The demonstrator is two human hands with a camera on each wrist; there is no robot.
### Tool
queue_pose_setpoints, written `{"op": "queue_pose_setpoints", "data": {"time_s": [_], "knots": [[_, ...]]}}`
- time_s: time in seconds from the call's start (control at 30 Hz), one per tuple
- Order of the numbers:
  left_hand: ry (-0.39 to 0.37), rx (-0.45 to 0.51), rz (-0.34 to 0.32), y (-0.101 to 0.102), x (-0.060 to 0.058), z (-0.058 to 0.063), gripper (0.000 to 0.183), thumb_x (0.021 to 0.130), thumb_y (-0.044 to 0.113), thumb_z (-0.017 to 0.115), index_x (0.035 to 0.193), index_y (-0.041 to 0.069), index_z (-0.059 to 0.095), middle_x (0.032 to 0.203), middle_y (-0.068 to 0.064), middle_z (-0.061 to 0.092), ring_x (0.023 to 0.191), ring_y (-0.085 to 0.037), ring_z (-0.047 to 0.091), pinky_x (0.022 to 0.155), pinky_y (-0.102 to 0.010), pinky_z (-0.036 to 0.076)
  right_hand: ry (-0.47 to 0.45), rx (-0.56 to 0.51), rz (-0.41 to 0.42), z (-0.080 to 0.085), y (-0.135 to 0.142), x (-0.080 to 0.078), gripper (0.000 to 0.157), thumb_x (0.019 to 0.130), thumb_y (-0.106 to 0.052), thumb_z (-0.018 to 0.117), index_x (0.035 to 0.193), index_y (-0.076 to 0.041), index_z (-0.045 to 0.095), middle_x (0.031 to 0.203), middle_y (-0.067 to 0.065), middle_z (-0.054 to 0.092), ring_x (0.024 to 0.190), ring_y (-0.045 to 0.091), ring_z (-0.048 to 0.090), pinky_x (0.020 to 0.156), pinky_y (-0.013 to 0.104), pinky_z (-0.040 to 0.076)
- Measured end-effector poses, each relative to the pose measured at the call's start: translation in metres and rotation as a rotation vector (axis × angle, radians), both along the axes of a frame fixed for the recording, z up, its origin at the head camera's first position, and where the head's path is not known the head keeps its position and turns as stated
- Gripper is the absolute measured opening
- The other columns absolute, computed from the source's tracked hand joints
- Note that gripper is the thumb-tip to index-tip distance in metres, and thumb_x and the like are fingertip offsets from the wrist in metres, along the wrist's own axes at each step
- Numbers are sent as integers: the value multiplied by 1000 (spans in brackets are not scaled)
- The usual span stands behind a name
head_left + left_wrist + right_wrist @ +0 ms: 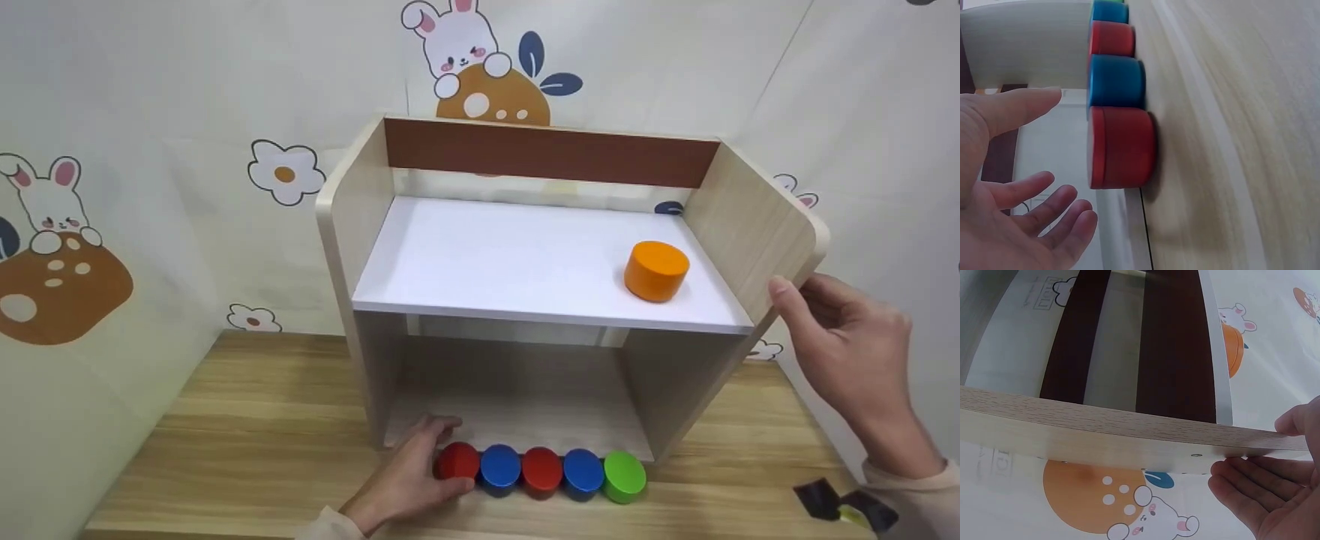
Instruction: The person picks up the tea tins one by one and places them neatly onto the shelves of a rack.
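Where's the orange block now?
In the head view, the orange block sits on the white shelf, toward its right end, near the wooden side panel.

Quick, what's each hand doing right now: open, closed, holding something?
Left hand: open, beside the end red cylinder, holding nothing.
Right hand: holding the shelf side panel by its edge.

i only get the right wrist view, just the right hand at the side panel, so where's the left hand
Observer: The left hand is on the other side, by the red cylinder at the left end of a row.
Operator: ok what comes after that red one
Observer: Going right in the head view: a blue cylinder, a second red cylinder, a second blue cylinder, then a green cylinder at the far end.
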State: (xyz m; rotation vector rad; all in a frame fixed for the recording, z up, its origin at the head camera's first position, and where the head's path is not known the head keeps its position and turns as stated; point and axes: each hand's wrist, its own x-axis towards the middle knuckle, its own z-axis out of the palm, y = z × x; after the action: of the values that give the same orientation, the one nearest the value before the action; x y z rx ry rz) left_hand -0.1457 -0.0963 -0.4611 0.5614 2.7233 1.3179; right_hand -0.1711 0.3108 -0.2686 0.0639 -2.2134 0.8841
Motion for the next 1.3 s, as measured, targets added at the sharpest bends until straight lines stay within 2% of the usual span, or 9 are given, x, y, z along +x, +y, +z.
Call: {"op": "queue_pose_setpoints", "data": {"time_s": [0.23,0.53,0.9,1.23,1.3], "knots": [[-3,-32,5,2,-1,-7,75,72,24,91,133,-2,55,126,-16,57,115,-36,56,98,-56,49,-5,2,-3,0,0,0,33,96,-21,69,116,5,73,105,27,71,79,-26,53,71,1,41],[-97,-51,27,4,-5,-15,74,68,15,92,130,-1,56,122,-12,57,112,-33,57,99,-57,48,39,-1,9,1,-1,-1,28,94,-19,72,111,4,76,101,25,72,78,-23,57,70,2,44],[-41,-36,14,2,-4,-23,67,66,13,91,122,-1,58,115,-8,58,106,-30,60,97,-54,50,37,-3,18,1,0,-1,29,95,-19,71,110,6,75,102,27,71,79,-24,56,71,2,44],[-72,7,49,4,-4,-24,61,66,6,91,118,1,59,112,-8,58,105,-31,60,97,-58,48,30,5,1,1,0,-1,29,95,-20,71,110,4,75,101,25,72,77,-24,56,70,2,43],[-77,14,49,4,-4,-24,60,66,6,91,117,1,60,112,-8,58,105,-31,60,97,-58,48,32,6,-5,1,0,-1,28,94,-21,71,109,3,76,99,22,73,77,-23,56,69,2,43]]}}
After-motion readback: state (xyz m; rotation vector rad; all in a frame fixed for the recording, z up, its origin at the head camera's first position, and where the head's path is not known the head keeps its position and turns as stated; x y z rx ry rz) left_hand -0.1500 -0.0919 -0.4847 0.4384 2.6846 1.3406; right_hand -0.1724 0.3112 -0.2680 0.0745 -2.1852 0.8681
